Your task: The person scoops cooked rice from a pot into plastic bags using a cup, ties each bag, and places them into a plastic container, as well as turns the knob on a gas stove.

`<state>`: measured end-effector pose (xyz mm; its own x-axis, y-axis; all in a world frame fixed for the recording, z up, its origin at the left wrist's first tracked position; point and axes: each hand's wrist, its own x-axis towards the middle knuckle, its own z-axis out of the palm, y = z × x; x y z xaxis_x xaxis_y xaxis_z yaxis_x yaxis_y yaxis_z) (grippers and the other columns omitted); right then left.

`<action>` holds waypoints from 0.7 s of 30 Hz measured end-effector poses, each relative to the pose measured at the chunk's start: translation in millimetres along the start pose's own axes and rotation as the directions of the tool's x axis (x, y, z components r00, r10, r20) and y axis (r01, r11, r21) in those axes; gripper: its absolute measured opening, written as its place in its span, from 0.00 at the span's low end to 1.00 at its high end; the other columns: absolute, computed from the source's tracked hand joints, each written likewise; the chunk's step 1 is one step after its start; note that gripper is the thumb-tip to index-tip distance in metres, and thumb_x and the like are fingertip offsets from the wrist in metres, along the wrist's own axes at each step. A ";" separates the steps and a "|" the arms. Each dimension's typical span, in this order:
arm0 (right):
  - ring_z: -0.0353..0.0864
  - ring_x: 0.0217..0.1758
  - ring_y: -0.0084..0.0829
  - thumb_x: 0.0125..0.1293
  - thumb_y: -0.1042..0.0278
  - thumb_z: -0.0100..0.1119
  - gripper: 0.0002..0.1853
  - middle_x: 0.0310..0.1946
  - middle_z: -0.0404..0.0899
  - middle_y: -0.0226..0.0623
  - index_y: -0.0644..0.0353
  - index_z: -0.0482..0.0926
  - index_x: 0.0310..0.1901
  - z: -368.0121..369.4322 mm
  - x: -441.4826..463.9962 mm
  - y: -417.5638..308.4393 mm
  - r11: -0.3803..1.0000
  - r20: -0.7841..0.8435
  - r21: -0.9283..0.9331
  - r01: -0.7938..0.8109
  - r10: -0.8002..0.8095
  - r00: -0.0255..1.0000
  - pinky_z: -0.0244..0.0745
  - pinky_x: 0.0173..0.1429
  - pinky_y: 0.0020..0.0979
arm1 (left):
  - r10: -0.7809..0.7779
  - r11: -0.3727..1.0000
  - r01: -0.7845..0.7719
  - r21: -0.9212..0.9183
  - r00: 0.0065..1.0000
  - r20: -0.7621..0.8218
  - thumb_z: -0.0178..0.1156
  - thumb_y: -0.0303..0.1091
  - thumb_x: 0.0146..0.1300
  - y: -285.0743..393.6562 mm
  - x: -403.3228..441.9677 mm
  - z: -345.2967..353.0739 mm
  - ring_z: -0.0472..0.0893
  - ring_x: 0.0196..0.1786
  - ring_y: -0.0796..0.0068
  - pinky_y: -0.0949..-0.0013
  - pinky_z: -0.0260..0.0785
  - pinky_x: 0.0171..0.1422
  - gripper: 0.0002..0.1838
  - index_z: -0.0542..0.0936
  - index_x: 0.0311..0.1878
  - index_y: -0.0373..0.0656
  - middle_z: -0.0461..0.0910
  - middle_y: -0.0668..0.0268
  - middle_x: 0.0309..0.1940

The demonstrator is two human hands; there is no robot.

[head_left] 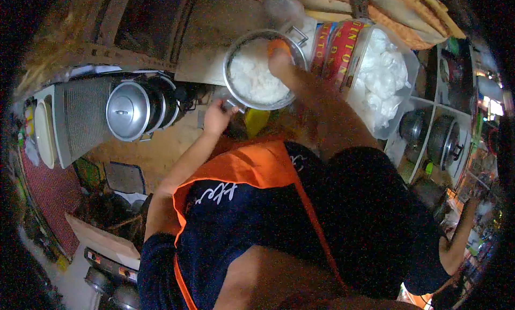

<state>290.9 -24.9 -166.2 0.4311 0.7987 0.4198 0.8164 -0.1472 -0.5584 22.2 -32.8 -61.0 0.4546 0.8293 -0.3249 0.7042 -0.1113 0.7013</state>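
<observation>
A metal pot (259, 103) holds white rice (255, 74) and has a handle on each side. My left hand (216, 118) is closed around its near handle (235, 105). Over the rice at the pot's right side, my right hand (281, 63) is closed on an orange utensil (279, 44), whose lower end is hidden. Below the pot, a yellow item (257, 122) shows in part.
Lidded metal pots (129, 111) stand at the left. To the right of the rice pot are a red printed bag (346, 48) and a bin of white plastic bags (382, 68). Another person's forearm (460, 237) shows at the far right, near shelves with pots (444, 141).
</observation>
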 end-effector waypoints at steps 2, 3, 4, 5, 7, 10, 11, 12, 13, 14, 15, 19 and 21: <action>0.72 0.32 0.35 0.49 0.63 0.46 0.13 0.24 0.75 0.40 0.62 0.73 0.32 -21.6 -23.6 3.8 0.869 0.456 -0.383 0.313 -0.117 0.882 0.65 0.41 0.36 | -0.058 0.997 0.056 0.057 0.998 0.040 0.64 0.44 0.40 17.8 -0.5 -8.3 0.74 0.38 0.58 0.65 0.65 0.40 0.26 0.72 0.40 0.37 0.75 0.52 0.33; 0.72 0.32 0.35 0.48 0.63 0.46 0.12 0.24 0.75 0.39 0.62 0.73 0.31 -28.9 -29.7 4.9 0.762 0.640 -0.453 0.462 -0.083 0.764 0.65 0.40 0.36 | -0.118 0.987 0.110 0.114 0.990 0.073 0.64 0.44 0.40 23.9 -3.1 -11.4 0.74 0.38 0.58 0.65 0.65 0.40 0.26 0.72 0.40 0.37 0.75 0.52 0.33; 0.72 0.31 0.35 0.48 0.63 0.46 0.12 0.23 0.74 0.39 0.62 0.73 0.30 -36.0 -32.9 6.1 0.702 0.744 -0.462 0.542 -0.025 0.667 0.65 0.39 0.37 | -0.124 0.986 0.114 0.118 0.989 0.083 0.64 0.44 0.40 18.7 -5.0 -8.4 0.74 0.38 0.58 0.65 0.65 0.40 0.26 0.72 0.40 0.37 0.75 0.52 0.33; 0.72 0.30 0.35 0.47 0.63 0.46 0.11 0.23 0.74 0.39 0.61 0.74 0.28 -42.1 -32.5 6.3 0.677 0.802 -0.451 0.582 0.022 0.597 0.65 0.38 0.37 | -0.089 0.995 0.087 0.038 0.995 0.046 0.64 0.44 0.40 10.9 -2.2 -3.3 0.74 0.37 0.58 0.64 0.66 0.40 0.25 0.72 0.40 0.38 0.75 0.52 0.33; 0.72 0.28 0.35 0.45 0.64 0.47 0.10 0.21 0.74 0.39 0.61 0.74 0.26 -52.5 -31.1 -2.8 0.679 0.877 -0.390 0.622 0.069 0.475 0.66 0.35 0.38 | -0.038 0.998 0.038 -0.048 0.999 0.001 0.64 0.44 0.40 4.7 0.9 -0.3 0.74 0.37 0.58 0.64 0.66 0.39 0.25 0.72 0.39 0.38 0.75 0.53 0.32; 0.73 0.25 0.34 0.43 0.64 0.48 0.09 0.19 0.74 0.38 0.60 0.75 0.22 -67.9 -34.1 -30.0 0.736 0.947 -0.242 0.632 0.038 0.319 0.66 0.32 0.38 | -0.095 0.995 0.095 -0.029 0.995 0.006 0.64 0.43 0.41 7.4 4.5 -2.6 0.75 0.37 0.58 0.64 0.66 0.38 0.24 0.72 0.40 0.38 0.75 0.53 0.31; 0.73 0.25 0.34 0.42 0.65 0.48 0.09 0.19 0.74 0.38 0.60 0.75 0.21 -70.7 -33.7 -41.2 0.757 0.959 -0.196 0.624 0.014 0.285 0.67 0.31 0.39 | -0.108 0.994 0.108 -0.004 0.994 0.004 0.63 0.43 0.41 10.4 2.6 -5.0 0.74 0.37 0.57 0.64 0.66 0.39 0.24 0.72 0.40 0.39 0.75 0.53 0.31; 0.73 0.24 0.34 0.41 0.65 0.49 0.08 0.18 0.74 0.38 0.59 0.75 0.20 -74.8 -31.8 -53.8 0.774 0.963 -0.156 0.614 -0.021 0.270 0.67 0.30 0.39 | -0.122 0.992 0.121 0.021 0.993 0.008 0.63 0.43 0.41 12.8 -1.0 -6.2 0.74 0.37 0.57 0.64 0.65 0.39 0.23 0.72 0.40 0.39 0.75 0.53 0.31; 0.73 0.23 0.34 0.41 0.65 0.49 0.08 0.17 0.74 0.38 0.59 0.75 0.19 -75.8 -27.0 -65.1 0.787 0.958 -0.129 0.603 -0.058 0.281 0.67 0.28 0.39 | -0.123 0.992 0.123 0.021 0.992 0.013 0.63 0.43 0.41 11.8 -2.9 -5.3 0.74 0.37 0.57 0.64 0.65 0.39 0.23 0.72 0.40 0.39 0.75 0.53 0.31; 0.73 0.22 0.34 0.40 0.65 0.49 0.08 0.17 0.74 0.38 0.59 0.76 0.17 -74.4 -15.5 -73.7 0.792 0.939 -0.122 0.598 -0.104 0.329 0.67 0.27 0.39 | -0.089 0.996 0.088 0.015 0.996 0.011 0.63 0.43 0.41 10.6 0.4 -5.5 0.74 0.36 0.57 0.63 0.65 0.38 0.23 0.72 0.40 0.39 0.75 0.53 0.30; 0.73 0.21 0.34 0.39 0.65 0.49 0.08 0.16 0.74 0.38 0.58 0.76 0.16 -72.5 -3.3 -76.1 0.798 0.907 -0.129 0.589 -0.145 0.396 0.67 0.26 0.40 | -0.057 0.998 0.056 0.010 0.998 0.009 0.63 0.43 0.41 8.6 2.5 -5.8 0.75 0.35 0.57 0.63 0.65 0.38 0.23 0.72 0.39 0.40 0.75 0.53 0.29; 0.66 0.10 0.32 0.35 0.64 0.52 0.04 0.08 0.68 0.33 0.52 0.74 0.12 -50.7 -5.2 -2.4 0.797 0.652 -0.244 0.553 -0.288 0.702 0.57 0.13 0.38 | -0.070 0.997 0.069 0.025 0.997 0.040 0.64 0.43 0.40 16.4 -0.7 -7.0 0.75 0.33 0.57 0.62 0.65 0.37 0.24 0.73 0.39 0.39 0.75 0.54 0.28; 0.70 0.15 0.33 0.37 0.64 0.51 0.06 0.13 0.72 0.35 0.55 0.75 0.15 -47.4 -29.0 3.7 0.755 0.825 -0.243 0.609 -0.169 0.538 0.63 0.20 0.39 | -0.112 0.991 0.107 0.083 0.992 0.063 0.64 0.43 0.39 17.6 -2.9 -3.7 0.75 0.32 0.57 0.62 0.65 0.37 0.24 0.73 0.39 0.39 0.75 0.54 0.27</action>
<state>299.7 -76.3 -146.6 -0.2232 0.9366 -0.2700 0.9722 0.2340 0.0080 31.3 -35.2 -45.3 0.4060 0.8007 -0.4405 0.7916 -0.0673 0.6073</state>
